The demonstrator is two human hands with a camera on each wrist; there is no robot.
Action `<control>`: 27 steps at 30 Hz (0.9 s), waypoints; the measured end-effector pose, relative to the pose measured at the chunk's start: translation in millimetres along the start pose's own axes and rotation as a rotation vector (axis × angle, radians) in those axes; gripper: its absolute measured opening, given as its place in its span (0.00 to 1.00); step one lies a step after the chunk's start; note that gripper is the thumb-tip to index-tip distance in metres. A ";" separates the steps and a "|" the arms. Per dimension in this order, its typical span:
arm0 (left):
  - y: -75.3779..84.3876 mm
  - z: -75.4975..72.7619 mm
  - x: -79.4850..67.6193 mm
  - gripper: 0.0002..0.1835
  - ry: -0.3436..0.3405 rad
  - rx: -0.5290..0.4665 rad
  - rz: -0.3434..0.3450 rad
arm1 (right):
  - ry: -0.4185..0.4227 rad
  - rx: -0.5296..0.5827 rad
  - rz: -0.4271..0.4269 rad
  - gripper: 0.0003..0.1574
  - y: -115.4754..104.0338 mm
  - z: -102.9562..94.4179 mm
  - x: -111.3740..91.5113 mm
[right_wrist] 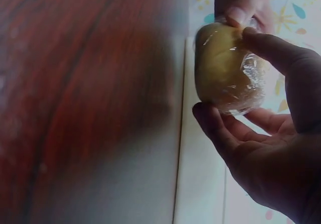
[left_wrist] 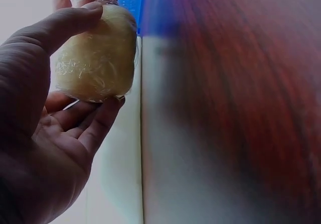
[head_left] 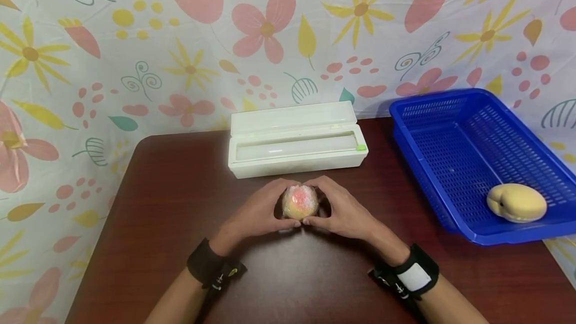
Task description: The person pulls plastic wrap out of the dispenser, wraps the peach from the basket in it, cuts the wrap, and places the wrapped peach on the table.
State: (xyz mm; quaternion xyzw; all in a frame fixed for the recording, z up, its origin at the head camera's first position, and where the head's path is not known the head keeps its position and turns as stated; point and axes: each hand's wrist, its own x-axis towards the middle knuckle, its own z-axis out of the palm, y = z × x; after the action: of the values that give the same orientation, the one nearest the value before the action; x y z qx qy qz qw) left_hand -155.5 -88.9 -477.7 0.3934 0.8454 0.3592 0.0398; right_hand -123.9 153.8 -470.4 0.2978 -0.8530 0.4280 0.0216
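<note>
A round yellow fruit with a pink-red patch (head_left: 300,201), wrapped in clear plastic film, is between both hands above the table. My left hand (head_left: 258,209) holds its left side, thumb on the near side and fingers on the far side. On the right, my right hand (head_left: 344,209) grips it in the same way, and the two thumb tips nearly meet. Wrinkled, shiny film covers the yellow fruit (left_wrist: 100,58) in the left wrist view. The right wrist view shows the fruit (right_wrist: 223,66) between thumb and fingertips too. Its exact kind is hard to tell.
Behind the hands stands a long white box (head_left: 297,166) with its lid raised, a white roll (head_left: 297,148) inside and a green piece (head_left: 361,147) at its right end. A blue basket (head_left: 420,174) at the right holds a yellow mango-like fruit (head_left: 517,203). A floral sheet (head_left: 265,29) hangs behind.
</note>
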 end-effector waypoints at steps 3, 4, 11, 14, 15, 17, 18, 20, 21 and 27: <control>-1.6 2.4 -0.3 0.41 -0.012 0.006 -0.003 | -0.022 0.015 0.010 0.42 1.2 0.6 -0.4; -2.0 3.0 -0.4 0.41 -0.015 0.005 -0.002 | -0.030 0.016 0.012 0.42 1.4 0.6 -0.5; -2.4 5.1 -1.3 0.41 -0.024 -0.005 -0.007 | -0.077 0.006 0.036 0.42 2.1 0.6 -1.7; -2.5 5.4 -1.6 0.41 -0.027 0.000 -0.009 | -0.087 -0.002 0.044 0.42 2.6 0.7 -1.8; -2.6 5.5 -1.6 0.41 -0.029 0.002 -0.012 | -0.088 -0.006 0.046 0.42 2.6 0.7 -1.9; -2.8 5.6 -1.6 0.41 -0.032 0.006 -0.018 | -0.092 -0.007 0.048 0.42 2.9 0.8 -1.8; -3.0 5.8 -1.7 0.41 -0.033 0.006 -0.018 | -0.093 -0.007 0.048 0.42 2.9 0.8 -1.7; -3.1 5.9 -1.6 0.41 -0.034 0.009 -0.020 | -0.094 -0.006 0.048 0.42 2.8 0.8 -1.6; -3.2 6.1 -1.6 0.41 -0.035 0.010 -0.020 | -0.095 -0.006 0.048 0.42 2.9 0.8 -1.5; -4.1 7.6 -1.9 0.41 -0.049 -0.013 -0.018 | -0.089 -0.044 0.036 0.42 2.8 0.6 -1.7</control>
State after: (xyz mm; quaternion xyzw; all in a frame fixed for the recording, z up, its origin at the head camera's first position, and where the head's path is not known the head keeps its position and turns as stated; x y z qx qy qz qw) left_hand -154.1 -87.6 -486.3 0.3942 0.8453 0.3545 0.0663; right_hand -123.8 155.4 -473.3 0.3007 -0.8676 0.3956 -0.0177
